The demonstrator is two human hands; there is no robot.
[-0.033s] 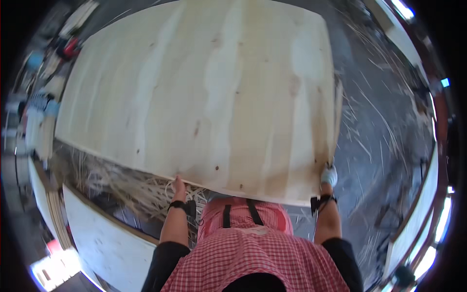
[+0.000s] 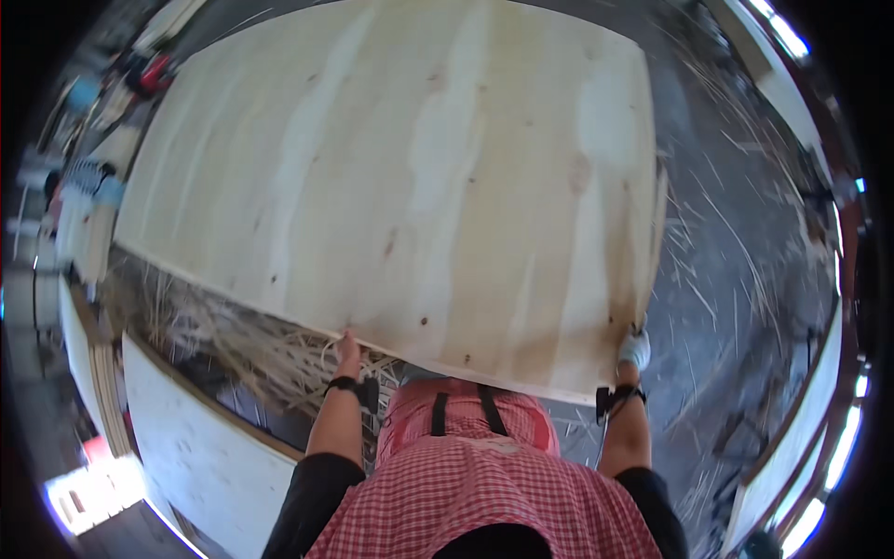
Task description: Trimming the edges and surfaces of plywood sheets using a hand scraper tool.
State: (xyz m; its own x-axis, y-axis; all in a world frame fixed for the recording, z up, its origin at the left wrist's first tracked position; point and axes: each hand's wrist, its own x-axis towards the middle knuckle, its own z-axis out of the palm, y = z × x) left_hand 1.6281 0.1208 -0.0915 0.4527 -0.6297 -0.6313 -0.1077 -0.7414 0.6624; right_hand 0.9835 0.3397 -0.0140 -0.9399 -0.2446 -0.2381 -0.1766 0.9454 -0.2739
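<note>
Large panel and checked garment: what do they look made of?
Panel: seems wood, probably plywood, apparently unpainted and smooth; pale grain bands and dark knots show. Checked garment: likely woven cloth, matte, with soft folds; exact fibre can't be told.

A broad, pale, knotty wooden panel (image 2: 400,186) stretches ahead.

The plywood board (image 2: 391,186) is running past the top edge and covering part of the loose wood strips (image 2: 270,359); its near edge is hiding most fingers of the left hand (image 2: 348,356), the gloved right hand (image 2: 635,349) is looking too blurred to show its grip, and a red object (image 2: 155,73) at upper left is smearing beyond recognition
</note>
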